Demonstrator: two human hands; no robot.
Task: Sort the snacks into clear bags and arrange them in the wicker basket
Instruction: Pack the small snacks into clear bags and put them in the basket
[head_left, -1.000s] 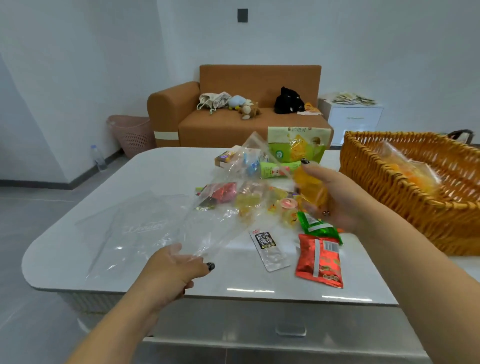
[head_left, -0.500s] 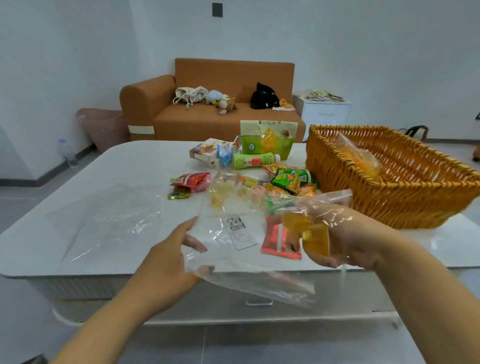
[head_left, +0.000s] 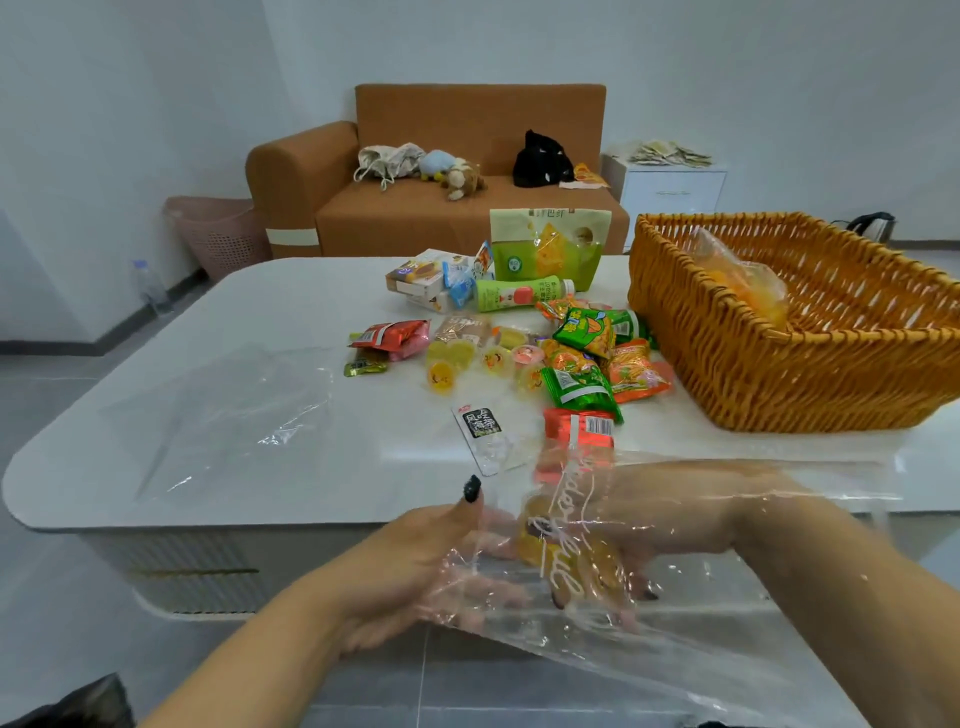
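Note:
My left hand (head_left: 415, 566) holds the mouth of a clear bag (head_left: 691, 618) with white lettering, in front of the table's near edge. My right hand (head_left: 660, 525) is inside that bag, gripping orange-yellow snack packets (head_left: 566, 551). Several loose snacks (head_left: 576, 358) lie in a heap on the white table (head_left: 311, 483): green, orange and red packets, jelly cups, a green bottle (head_left: 519, 294) and a green pouch (head_left: 548, 249). The wicker basket (head_left: 779, 364) stands at the right with one filled clear bag (head_left: 743, 283) inside.
More clear bags (head_left: 223, 410) lie flat on the table's left half. Small boxes (head_left: 421, 278) sit behind the snack heap. An orange sofa (head_left: 415, 208), a pink bin (head_left: 218, 234) and a white cabinet (head_left: 670, 187) stand beyond the table.
The bag has come down from above the table to in front of its near edge. My right hand with the orange packets has gone into the bag. The view has tilted down.

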